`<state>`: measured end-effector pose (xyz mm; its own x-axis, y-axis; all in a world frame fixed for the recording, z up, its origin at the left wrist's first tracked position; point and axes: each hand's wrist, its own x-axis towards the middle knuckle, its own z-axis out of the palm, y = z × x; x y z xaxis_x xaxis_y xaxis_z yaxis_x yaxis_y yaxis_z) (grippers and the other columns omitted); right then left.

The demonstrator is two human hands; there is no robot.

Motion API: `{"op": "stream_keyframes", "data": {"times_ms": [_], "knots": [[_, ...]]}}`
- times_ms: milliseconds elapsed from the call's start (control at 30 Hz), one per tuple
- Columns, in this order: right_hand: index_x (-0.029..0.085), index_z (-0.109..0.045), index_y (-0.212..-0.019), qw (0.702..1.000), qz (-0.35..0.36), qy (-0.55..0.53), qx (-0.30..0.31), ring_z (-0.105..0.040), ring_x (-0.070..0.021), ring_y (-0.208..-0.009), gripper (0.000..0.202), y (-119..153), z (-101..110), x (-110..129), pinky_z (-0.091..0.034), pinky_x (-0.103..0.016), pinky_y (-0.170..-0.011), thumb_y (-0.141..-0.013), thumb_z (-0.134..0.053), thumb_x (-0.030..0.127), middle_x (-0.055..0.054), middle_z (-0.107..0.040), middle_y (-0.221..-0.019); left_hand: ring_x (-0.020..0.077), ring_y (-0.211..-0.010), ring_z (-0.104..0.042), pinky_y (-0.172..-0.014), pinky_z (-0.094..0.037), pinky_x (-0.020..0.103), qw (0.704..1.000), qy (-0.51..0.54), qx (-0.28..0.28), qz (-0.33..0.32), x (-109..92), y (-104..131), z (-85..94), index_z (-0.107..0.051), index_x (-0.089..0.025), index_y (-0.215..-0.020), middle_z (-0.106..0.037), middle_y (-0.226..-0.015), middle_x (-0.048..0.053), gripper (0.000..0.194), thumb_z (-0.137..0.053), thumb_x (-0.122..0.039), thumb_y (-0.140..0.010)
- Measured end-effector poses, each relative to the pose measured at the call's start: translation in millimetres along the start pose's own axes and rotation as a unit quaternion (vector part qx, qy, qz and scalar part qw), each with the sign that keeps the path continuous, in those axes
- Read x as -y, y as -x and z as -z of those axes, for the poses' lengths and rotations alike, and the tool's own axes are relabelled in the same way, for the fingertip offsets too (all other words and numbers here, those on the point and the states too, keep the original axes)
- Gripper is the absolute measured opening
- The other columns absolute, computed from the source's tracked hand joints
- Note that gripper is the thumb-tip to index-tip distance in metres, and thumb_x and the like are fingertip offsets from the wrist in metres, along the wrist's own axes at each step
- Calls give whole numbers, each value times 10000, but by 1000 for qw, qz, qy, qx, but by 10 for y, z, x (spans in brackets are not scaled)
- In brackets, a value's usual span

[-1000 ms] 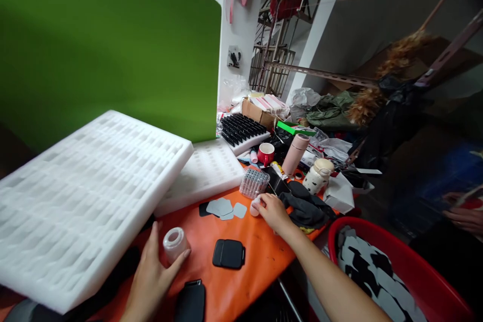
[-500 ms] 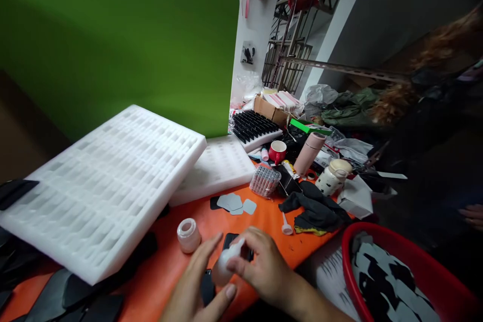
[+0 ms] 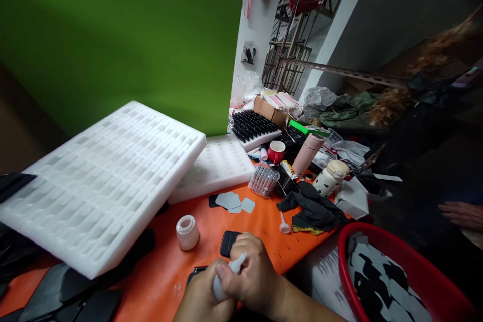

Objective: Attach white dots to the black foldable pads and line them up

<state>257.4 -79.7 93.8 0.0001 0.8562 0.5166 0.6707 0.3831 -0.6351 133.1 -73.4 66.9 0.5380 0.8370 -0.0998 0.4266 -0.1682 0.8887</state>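
Observation:
A small whitish squeeze bottle [image 3: 219, 289] with a pointed nozzle is held near the bottom of the head view, its tip slanting up to the right. My left hand [image 3: 204, 292] is closed round the bottle's body. Thumb and fingers of my right hand [image 3: 257, 269] grip it near the nozzle. Just beyond my right hand lies a flat black rounded piece [image 3: 228, 244] on the orange table cover [image 3: 158, 261]. Another dark piece [image 3: 195, 272] is partly hidden behind my left hand. To the left stands a round translucent white jar [image 3: 187, 233].
White foam trays [image 3: 124, 176] lean at left before a green panel [image 3: 151, 50]. Grey rounded pads [image 3: 230, 201], a bundle of tubes [image 3: 264, 180], a red mug [image 3: 276, 152] and dark cloth [image 3: 313, 211] lie beyond. A red basin [image 3: 343, 261] stands right; another person's hand [image 3: 462, 215] shows.
My left hand, spread beside the bottle before, has closed round it. Both hands have come together, and the bottle is now gripped between them. More of the black piece shows.

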Motion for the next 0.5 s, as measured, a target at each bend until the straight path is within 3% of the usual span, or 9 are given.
{"op": "stream_keyframes", "data": {"times_ms": [267, 400, 500], "knots": [[206, -154, -484, 999, 29, -31, 28, -274, -99, -446, 391, 161, 56, 24, -247, -267, -471, -726, -414, 371, 49, -186, -450, 107, -571, -455, -484, -319, 203, 958, 222, 176, 43, 56, 41, -66, -502, -154, -705, -495, -629, -28, 144, -525, -113, -569], [213, -139, -479, 997, 3, -58, 53, -251, -96, -430, 421, 242, 105, 41, -251, -265, -453, -733, -403, 421, 54, -168, -429, 103, -557, -444, -492, -322, 216, 931, 260, 253, 42, -9, 41, -84, -546, -151, -684, -470, -597, -37, 83, -578, -192, -620], [210, -103, -483, 993, 67, -64, 78, -206, -98, -419, 455, 288, 138, 31, -212, -275, -433, -781, -334, 465, 52, -144, -426, 134, -557, -491, -513, -375, 245, 918, 276, 276, 68, -2, 102, -81, -583, -172, -626, -511, -572, -27, 173, -679, -315, -611]]}}
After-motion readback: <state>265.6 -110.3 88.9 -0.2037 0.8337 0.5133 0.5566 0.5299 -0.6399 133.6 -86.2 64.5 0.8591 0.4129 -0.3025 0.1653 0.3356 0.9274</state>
